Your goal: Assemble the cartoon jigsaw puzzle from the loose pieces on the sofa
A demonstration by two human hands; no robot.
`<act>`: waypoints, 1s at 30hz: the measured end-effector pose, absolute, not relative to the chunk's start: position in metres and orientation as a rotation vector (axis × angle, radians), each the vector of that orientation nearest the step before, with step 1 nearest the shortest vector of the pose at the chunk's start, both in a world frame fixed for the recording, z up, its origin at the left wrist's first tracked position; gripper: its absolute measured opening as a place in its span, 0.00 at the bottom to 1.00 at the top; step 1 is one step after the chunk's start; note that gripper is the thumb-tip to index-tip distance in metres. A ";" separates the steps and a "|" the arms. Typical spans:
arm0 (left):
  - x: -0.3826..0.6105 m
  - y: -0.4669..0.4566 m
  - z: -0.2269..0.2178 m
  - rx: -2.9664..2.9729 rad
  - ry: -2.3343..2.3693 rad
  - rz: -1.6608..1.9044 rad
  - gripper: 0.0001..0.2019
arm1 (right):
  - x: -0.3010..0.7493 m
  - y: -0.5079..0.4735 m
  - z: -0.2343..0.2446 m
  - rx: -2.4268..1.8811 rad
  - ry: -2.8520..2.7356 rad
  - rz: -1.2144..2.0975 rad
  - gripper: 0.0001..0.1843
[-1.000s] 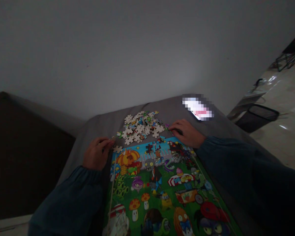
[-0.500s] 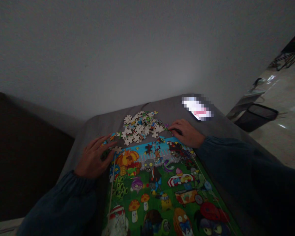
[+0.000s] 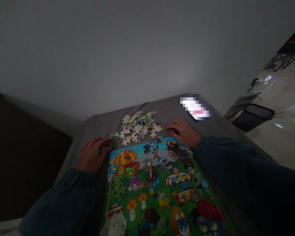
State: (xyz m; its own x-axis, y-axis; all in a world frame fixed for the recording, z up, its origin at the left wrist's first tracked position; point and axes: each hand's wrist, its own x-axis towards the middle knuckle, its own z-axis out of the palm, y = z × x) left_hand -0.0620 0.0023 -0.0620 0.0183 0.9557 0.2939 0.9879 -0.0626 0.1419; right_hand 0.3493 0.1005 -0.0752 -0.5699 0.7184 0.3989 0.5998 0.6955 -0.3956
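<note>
A jigsaw puzzle (image 3: pixel 142 183) with cartoon plants and zombies lies in front of me, with dark gaps in its blue top part. Beyond its top edge is a heap of loose puzzle pieces (image 3: pixel 137 127), many with their pale backs up. My left hand (image 3: pixel 92 154) is left of the puzzle's top corner, its fingers curled and closed on a greenish puzzle piece (image 3: pixel 113 143). To the right of the heap, my right hand (image 3: pixel 184 133) rests with its fingers bent together at a small purple and green piece (image 3: pixel 164 126). Its thumb is partly hidden.
A lit phone (image 3: pixel 195 108), blurred out, lies on the grey cloth surface (image 3: pixel 162 106) at the back right. Behind it rises a pale wall (image 3: pixel 113 59). A dark panel (image 3: pixel 22 157) stands at the left. A black-framed chair (image 3: pixel 254 116) is on the shiny floor at the right.
My left hand's fingers, spread before, have curled in. The pale piece by its thumb no longer shows; a greenish one is at the fingertips. My right hand has barely moved.
</note>
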 end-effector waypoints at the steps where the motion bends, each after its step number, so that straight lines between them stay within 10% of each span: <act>1: -0.061 0.003 -0.062 -2.121 -2.096 -0.489 0.23 | 0.349 0.100 -0.075 -1.011 -2.361 0.298 0.13; 30: 0.051 -0.043 -0.071 -2.800 -1.618 -0.384 0.27 | 0.341 0.090 -0.049 -1.367 -2.300 0.361 0.18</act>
